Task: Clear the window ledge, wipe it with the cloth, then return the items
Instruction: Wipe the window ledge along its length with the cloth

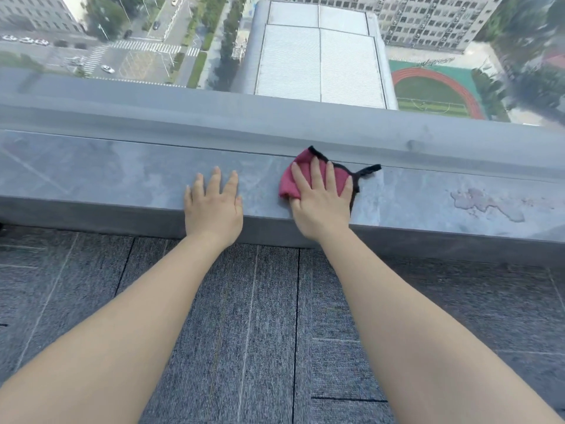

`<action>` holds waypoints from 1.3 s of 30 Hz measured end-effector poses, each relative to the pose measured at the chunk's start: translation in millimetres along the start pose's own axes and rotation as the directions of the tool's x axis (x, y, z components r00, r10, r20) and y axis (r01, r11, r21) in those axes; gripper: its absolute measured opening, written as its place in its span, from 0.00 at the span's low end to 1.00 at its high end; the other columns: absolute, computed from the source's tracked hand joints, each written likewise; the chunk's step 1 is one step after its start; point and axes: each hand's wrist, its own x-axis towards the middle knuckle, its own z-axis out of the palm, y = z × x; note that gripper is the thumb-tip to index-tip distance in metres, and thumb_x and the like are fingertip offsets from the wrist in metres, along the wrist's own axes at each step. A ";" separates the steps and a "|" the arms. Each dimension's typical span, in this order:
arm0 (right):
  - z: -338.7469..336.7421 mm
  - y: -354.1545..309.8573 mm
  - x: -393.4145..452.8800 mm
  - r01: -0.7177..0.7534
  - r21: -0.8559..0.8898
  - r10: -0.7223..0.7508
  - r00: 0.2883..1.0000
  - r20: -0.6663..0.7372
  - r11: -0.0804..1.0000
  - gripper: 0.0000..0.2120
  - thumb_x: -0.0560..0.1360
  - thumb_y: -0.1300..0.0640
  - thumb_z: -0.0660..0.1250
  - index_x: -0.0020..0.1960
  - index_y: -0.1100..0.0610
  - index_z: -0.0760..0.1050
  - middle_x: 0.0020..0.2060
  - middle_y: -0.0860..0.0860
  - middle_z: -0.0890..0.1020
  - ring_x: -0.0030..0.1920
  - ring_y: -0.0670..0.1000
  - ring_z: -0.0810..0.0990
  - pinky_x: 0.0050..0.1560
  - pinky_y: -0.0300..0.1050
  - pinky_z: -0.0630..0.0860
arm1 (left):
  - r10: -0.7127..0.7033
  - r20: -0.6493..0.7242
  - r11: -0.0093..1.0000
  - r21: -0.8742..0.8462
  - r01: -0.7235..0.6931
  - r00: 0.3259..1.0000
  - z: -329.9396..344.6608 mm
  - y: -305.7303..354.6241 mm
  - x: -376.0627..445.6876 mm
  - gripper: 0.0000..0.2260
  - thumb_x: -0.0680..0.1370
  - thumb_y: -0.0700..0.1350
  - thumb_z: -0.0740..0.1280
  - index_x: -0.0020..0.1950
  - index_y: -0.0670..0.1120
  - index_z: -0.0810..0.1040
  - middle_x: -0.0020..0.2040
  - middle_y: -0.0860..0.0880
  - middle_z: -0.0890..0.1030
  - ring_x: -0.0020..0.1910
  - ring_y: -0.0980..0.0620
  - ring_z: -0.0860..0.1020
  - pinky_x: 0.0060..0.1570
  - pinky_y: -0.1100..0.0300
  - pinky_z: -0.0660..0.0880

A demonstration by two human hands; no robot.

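A grey stone window ledge (pixel 107 169) runs across the view below the glass. My right hand (pixel 321 200) lies flat on a pink cloth with a black edge (pixel 301 162), pressing it onto the ledge near the window frame. The cloth's black loop sticks out to the right of my fingers. My left hand (pixel 212 206) rests palm down on the bare ledge just left of the cloth, fingers spread, holding nothing. No other items stand on the visible part of the ledge.
A pale stain or wet patch (pixel 486 205) marks the ledge to the right. The grey window frame (pixel 275 120) rises behind the ledge. Grey carpet tiles (pixel 260 316) cover the floor below my arms. Streets and buildings show through the glass.
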 end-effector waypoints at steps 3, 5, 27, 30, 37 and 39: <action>-1.0 16.1 -16.2 0.183 -0.013 -0.183 0.983 -0.006 0.983 0.26 0.79 0.51 0.49 0.75 0.42 0.46 0.77 0.46 0.45 0.77 0.50 0.41 0.74 0.55 0.37 | 0.062 -0.003 0.997 -0.044 -0.062 0.998 -2.8 15.2 -8.8 0.22 0.79 0.50 0.54 0.72 0.49 0.57 0.76 0.45 0.55 0.74 0.42 0.52 0.72 0.48 0.51; -2.4 34.3 -29.4 0.205 -0.006 -0.205 0.979 0.010 0.979 0.27 0.77 0.50 0.46 0.75 0.42 0.46 0.77 0.45 0.46 0.77 0.48 0.42 0.75 0.51 0.37 | 0.120 -0.016 0.991 -0.066 -0.121 0.993 -2.5 28.8 -14.9 0.22 0.79 0.50 0.55 0.72 0.49 0.58 0.76 0.45 0.56 0.74 0.42 0.53 0.72 0.49 0.52; -18.1 103.2 -23.8 0.096 0.002 -0.096 0.995 0.040 0.995 0.29 0.78 0.49 0.50 0.75 0.44 0.41 0.77 0.50 0.42 0.77 0.54 0.37 0.73 0.61 0.35 | 0.132 0.084 0.990 0.045 -0.136 0.988 26.6 119.8 -19.8 0.22 0.79 0.54 0.49 0.73 0.55 0.50 0.77 0.49 0.47 0.76 0.45 0.45 0.73 0.45 0.40; -25.5 129.7 -34.6 0.161 -0.002 -0.160 0.981 0.106 0.987 0.28 0.78 0.51 0.50 0.75 0.40 0.42 0.77 0.47 0.41 0.77 0.52 0.37 0.73 0.59 0.33 | 0.113 0.120 0.992 0.049 -0.120 0.986 22.0 122.2 -20.7 0.22 0.79 0.53 0.48 0.73 0.55 0.49 0.77 0.49 0.47 0.76 0.44 0.45 0.73 0.45 0.40; -28.8 138.5 -16.5 -0.353 0.065 0.345 0.933 0.105 0.933 0.28 0.79 0.43 0.46 0.75 0.43 0.39 0.77 0.52 0.38 0.76 0.60 0.35 0.69 0.69 0.35 | 0.144 0.126 0.988 0.037 -0.150 0.982 24.6 116.5 -20.1 0.22 0.79 0.54 0.47 0.73 0.56 0.47 0.77 0.49 0.45 0.76 0.45 0.43 0.73 0.46 0.39; -25.0 116.4 -0.4 -0.442 0.115 0.435 0.896 0.085 0.889 0.30 0.78 0.41 0.45 0.76 0.47 0.37 0.76 0.55 0.38 0.75 0.61 0.34 0.69 0.70 0.36 | 0.161 0.105 0.986 0.024 -0.165 0.981 28.4 113.7 -19.6 0.23 0.79 0.54 0.47 0.73 0.56 0.47 0.77 0.50 0.45 0.76 0.45 0.43 0.73 0.47 0.39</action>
